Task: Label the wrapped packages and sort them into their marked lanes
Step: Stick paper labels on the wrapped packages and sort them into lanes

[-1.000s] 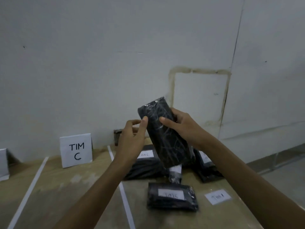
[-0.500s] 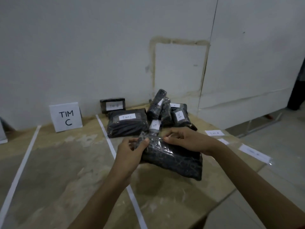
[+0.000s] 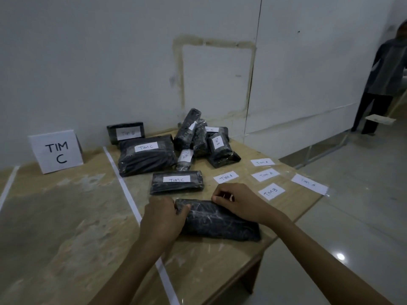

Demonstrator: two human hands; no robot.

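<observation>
Head view: left hand [image 3: 161,219] and right hand [image 3: 236,202] grip a black plastic-wrapped package [image 3: 218,221]; beyond it lies a black wrapped packet [image 3: 176,182] labelled "TIM C".

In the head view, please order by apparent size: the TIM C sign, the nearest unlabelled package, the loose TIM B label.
1. nearest unlabelled package (closest to camera, so unsure against the sign)
2. TIM C sign
3. TIM B label
</observation>
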